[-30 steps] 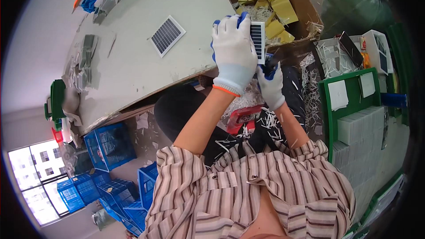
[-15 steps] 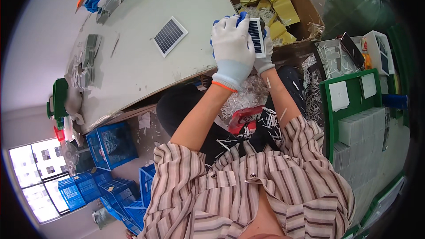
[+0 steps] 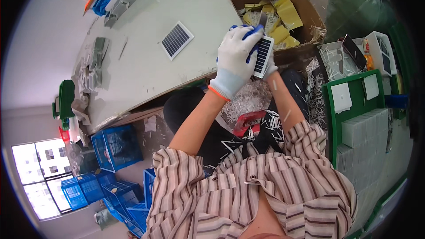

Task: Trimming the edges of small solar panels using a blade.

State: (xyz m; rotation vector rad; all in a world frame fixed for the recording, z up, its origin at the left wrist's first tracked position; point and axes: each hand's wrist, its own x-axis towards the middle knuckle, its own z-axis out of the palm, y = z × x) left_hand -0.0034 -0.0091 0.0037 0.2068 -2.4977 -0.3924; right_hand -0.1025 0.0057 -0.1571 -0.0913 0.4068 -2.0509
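Note:
My left hand (image 3: 237, 55), in a white glove with blue on the palm side, is closed at the upper left edge of a small solar panel (image 3: 264, 55) with a white border. A dark, flat, blade-like tool (image 3: 263, 19) sticks up past its curled fingers. My right hand (image 3: 271, 68), gloved too, grips the panel from behind and below; most of its fingers are hidden. The panel is held tilted, just off the table's right edge. Another solar panel (image 3: 177, 40) lies flat on the table (image 3: 146, 68). Thin white strips cling to my right forearm.
A cardboard box (image 3: 310, 31) with yellow pieces and white shreds stands beyond my hands. To the right, a green tray (image 3: 330, 119) holds stacked white panels (image 3: 365, 128). A red-handled thing (image 3: 248, 121) lies among shreds by my lap. Blue crates (image 3: 116, 148) stand at lower left.
The left hand has slid down along the panel's edge, and the panel is more tilted. The dark blade now shows above the fingers. The whole view has shifted slightly.

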